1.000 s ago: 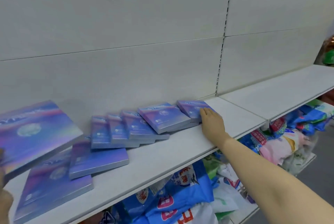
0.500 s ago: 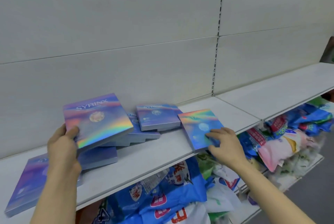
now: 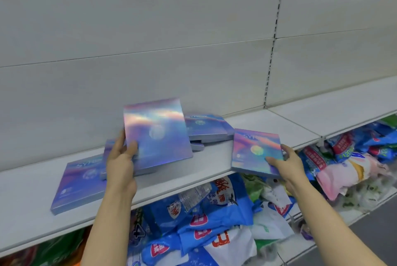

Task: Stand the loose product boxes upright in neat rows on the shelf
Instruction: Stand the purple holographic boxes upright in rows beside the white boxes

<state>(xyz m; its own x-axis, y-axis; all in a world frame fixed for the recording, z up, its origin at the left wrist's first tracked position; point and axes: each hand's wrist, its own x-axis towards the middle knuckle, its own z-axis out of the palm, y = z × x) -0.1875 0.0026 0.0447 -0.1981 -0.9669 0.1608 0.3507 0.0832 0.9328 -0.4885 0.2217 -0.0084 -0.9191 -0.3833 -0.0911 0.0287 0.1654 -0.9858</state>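
Shelf (image 3: 193, 171), white, is running from 8 o'clock up toward 3 o'clock across the view. Flat box (image 3: 79, 182), holographic purple-blue, is lying face up on the shelf at 8 o'clock, near the front edge. Just right of it, the left hand (image 3: 120, 164) is gripping a raised box (image 3: 155, 134) by its lower left corner, thumb on the face, fingers behind; that box is tilting up off the shelf, face toward the camera, at about 10 o'clock from centre. Another box is peeking out partly hidden behind the left hand. Behind the raised box, at 12 o'clock, a small pile of boxes (image 3: 206, 128) is lying flat and overlapping, close to the back panel (image 3: 150, 50). Further right, the right hand (image 3: 285, 163) is pinching a second box (image 3: 255, 153) at its right edge, thumb on top; this box is overhanging the shelf's front edge, tilted. Below the shelf, bagged goods (image 3: 206, 212) in blue, white and pink are lying in a jumble from 6 to 3 o'clock.
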